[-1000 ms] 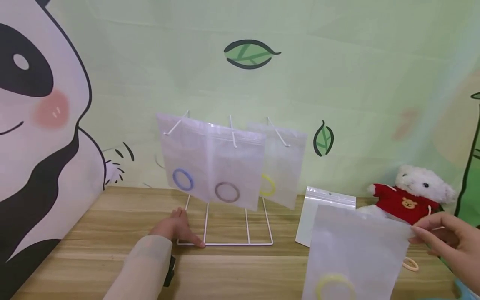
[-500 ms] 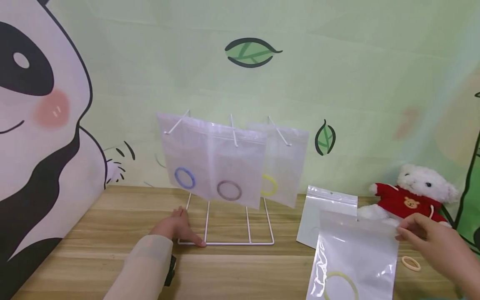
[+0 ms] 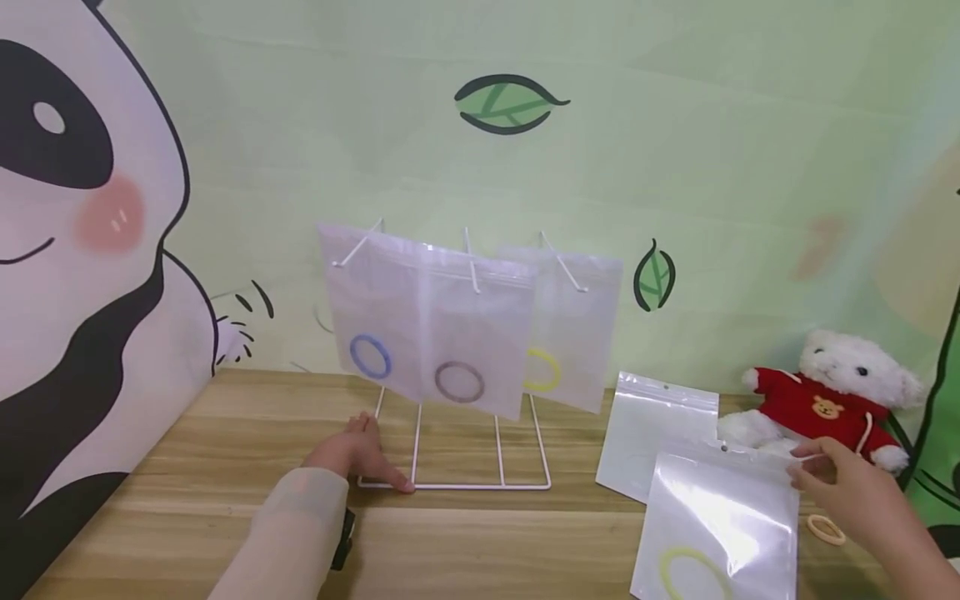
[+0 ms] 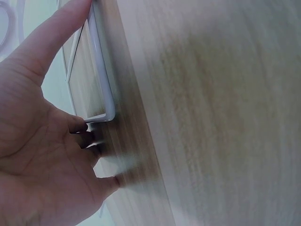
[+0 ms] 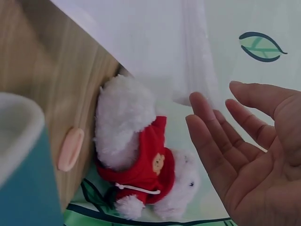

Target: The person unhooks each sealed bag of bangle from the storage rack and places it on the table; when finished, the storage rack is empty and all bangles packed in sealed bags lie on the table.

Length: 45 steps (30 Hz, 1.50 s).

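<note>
My left hand [image 3: 358,454] presses with a straight thumb on the front bar of the white wire rack [image 3: 480,486], its fingers reaching back along the left side bar. Three frosted zip bags hang from the rack's hooks: one with a blue ring [image 3: 371,356], one with a brown ring [image 3: 459,381], one with a yellow ring [image 3: 543,369]. My right hand [image 3: 847,487] is beside the top right corner of another zip bag [image 3: 720,492], which has a yellow ring [image 3: 693,573] in it. In the right wrist view its thumb and fingers are parted, with nothing between them.
A further white zip bag [image 3: 660,429] lies behind, partly covered. A white plush bear [image 3: 825,404] in red sits at the back right. A peach ring [image 3: 826,529] lies on the wooden table [image 3: 480,542]. The right wrist view shows a blue container [image 5: 28,174].
My right hand has moved left and lowered the bag with the yellow ring toward the table, then parted its fingers from the corner. My left hand has stayed on the rack.
</note>
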Each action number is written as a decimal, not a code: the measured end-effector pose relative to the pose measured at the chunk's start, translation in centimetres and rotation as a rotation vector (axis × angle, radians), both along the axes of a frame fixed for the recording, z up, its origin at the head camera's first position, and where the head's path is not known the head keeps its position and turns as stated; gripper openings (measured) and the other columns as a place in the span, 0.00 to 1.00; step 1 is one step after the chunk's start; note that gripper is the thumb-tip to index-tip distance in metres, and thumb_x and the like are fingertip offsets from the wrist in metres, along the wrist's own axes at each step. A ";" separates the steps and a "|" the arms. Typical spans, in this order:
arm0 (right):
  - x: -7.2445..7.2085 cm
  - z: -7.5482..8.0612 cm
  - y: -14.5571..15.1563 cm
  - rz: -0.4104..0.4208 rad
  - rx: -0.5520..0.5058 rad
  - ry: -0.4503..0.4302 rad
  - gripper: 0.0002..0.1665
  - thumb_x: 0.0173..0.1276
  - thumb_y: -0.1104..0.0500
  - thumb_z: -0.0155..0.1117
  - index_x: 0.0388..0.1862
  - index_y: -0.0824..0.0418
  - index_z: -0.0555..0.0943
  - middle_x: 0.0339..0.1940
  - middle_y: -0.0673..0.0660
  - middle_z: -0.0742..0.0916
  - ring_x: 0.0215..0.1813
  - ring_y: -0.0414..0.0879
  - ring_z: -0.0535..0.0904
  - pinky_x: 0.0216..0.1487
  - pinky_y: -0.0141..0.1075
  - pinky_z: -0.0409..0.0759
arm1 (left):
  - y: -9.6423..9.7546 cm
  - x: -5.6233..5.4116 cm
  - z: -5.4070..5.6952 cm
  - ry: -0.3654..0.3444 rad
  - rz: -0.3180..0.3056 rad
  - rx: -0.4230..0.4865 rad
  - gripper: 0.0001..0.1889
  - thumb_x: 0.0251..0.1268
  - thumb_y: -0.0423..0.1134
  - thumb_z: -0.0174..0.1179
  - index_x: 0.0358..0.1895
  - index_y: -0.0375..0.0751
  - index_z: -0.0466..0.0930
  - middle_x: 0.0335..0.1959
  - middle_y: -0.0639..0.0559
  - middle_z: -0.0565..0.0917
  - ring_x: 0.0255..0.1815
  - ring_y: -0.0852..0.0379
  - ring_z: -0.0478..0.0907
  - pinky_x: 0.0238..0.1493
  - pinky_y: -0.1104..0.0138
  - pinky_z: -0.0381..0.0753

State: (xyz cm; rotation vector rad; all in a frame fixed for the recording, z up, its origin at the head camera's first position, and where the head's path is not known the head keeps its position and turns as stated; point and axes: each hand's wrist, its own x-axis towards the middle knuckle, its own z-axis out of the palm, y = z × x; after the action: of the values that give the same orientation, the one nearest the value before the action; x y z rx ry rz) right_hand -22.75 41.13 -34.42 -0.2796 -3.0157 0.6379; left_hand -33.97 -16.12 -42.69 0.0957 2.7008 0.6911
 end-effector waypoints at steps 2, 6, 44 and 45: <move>-0.3 -0.3 0.1 -0.018 -0.014 -0.024 0.33 0.72 0.48 0.63 0.58 0.75 0.69 0.46 0.73 0.82 0.47 0.66 0.79 0.42 0.57 0.80 | -0.2 -0.6 -0.7 0.005 0.005 0.007 0.80 0.26 0.70 0.78 0.76 0.22 0.40 0.78 0.27 0.41 0.79 0.34 0.36 0.75 0.43 0.43; -0.5 -0.8 0.1 -0.059 -0.048 -0.070 0.37 0.72 0.44 0.62 0.61 0.74 0.67 0.51 0.77 0.79 0.50 0.68 0.76 0.42 0.55 0.82 | -0.4 -1.2 -1.3 0.003 0.004 0.001 0.81 0.25 0.71 0.78 0.77 0.24 0.39 0.78 0.28 0.40 0.79 0.35 0.36 0.76 0.44 0.44; -8.3 10.1 -19.2 0.305 -0.185 0.522 0.40 0.79 0.54 0.53 0.81 0.60 0.49 0.75 0.69 0.62 0.72 0.66 0.63 0.64 0.60 0.70 | -0.7 -1.9 -2.0 0.009 -0.004 -0.034 0.83 0.19 0.76 0.75 0.76 0.23 0.42 0.78 0.28 0.42 0.79 0.33 0.38 0.75 0.44 0.45; -8.6 10.3 -19.5 0.309 -0.189 0.524 0.40 0.79 0.54 0.52 0.82 0.59 0.48 0.76 0.69 0.61 0.72 0.66 0.63 0.65 0.60 0.70 | -0.7 -1.9 -2.0 0.008 -0.008 -0.034 0.83 0.19 0.76 0.75 0.76 0.23 0.42 0.78 0.28 0.42 0.79 0.33 0.38 0.76 0.45 0.44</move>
State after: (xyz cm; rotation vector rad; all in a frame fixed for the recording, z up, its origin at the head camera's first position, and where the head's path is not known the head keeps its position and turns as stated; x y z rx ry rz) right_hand -31.31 21.64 -24.13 0.3111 -2.5093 0.8592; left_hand -35.91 -16.84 -44.73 0.1007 2.7174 0.6441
